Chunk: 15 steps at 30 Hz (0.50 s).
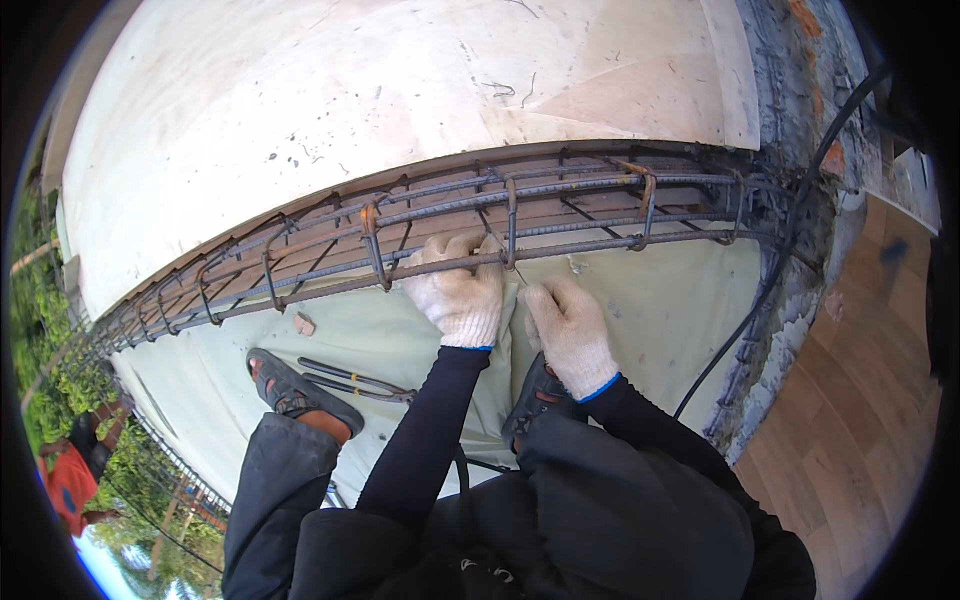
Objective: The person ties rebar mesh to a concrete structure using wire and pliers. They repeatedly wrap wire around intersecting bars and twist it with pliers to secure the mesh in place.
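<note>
My left hand (455,290), in a white knitted glove, has its fingers curled round a lower bar of a long rebar cage (620,197) with square stirrups, some rusty. Just right of it a thin tie wire (518,271) hangs from the cage. My right hand (565,330), gloved the same, is pinched at the wire's lower end, below the bars. Pincers (355,385) with long handles lie on the pale green sheeting (680,310) beside my left sandal (290,385).
A pale board (330,90) lies beyond the cage. A black cable (785,255) runs along rough concrete (760,390) at the right, beside wood-look flooring (830,430). At the far left are greenery (50,300) and a person in red (65,485), beyond a bar-lined edge.
</note>
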Available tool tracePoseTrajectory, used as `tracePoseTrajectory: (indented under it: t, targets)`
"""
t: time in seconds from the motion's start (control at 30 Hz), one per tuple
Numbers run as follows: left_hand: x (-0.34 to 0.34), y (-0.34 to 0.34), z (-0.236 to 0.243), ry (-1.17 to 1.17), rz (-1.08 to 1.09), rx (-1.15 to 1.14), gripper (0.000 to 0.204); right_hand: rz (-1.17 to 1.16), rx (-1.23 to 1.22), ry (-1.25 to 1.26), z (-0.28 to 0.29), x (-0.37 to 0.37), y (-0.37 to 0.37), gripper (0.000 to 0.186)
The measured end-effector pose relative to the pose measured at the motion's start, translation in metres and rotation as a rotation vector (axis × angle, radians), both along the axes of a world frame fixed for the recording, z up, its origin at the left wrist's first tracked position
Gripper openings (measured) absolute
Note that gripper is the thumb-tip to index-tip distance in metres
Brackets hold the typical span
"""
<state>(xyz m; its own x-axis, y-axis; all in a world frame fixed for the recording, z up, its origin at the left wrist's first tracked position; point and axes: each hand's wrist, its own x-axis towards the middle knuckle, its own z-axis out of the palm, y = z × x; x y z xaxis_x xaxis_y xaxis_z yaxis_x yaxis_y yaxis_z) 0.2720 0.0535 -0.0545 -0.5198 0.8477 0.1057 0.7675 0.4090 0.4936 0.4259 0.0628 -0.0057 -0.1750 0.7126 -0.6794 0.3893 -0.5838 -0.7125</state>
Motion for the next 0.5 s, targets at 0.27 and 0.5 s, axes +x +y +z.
tracePoseTrajectory:
  t: [0.27,0.5]
  targets:
    - [-0.012,-0.015,0.007,-0.152,-0.126,-0.063,0.019,-0.328,-0.102,0.085,0.003,-0.011,-0.003,0.022]
    - [-0.036,-0.024,0.022,-0.332,-0.297,-0.118,0.029,-0.092,0.668,-0.29,-0.031,-0.015,-0.01,0.011]
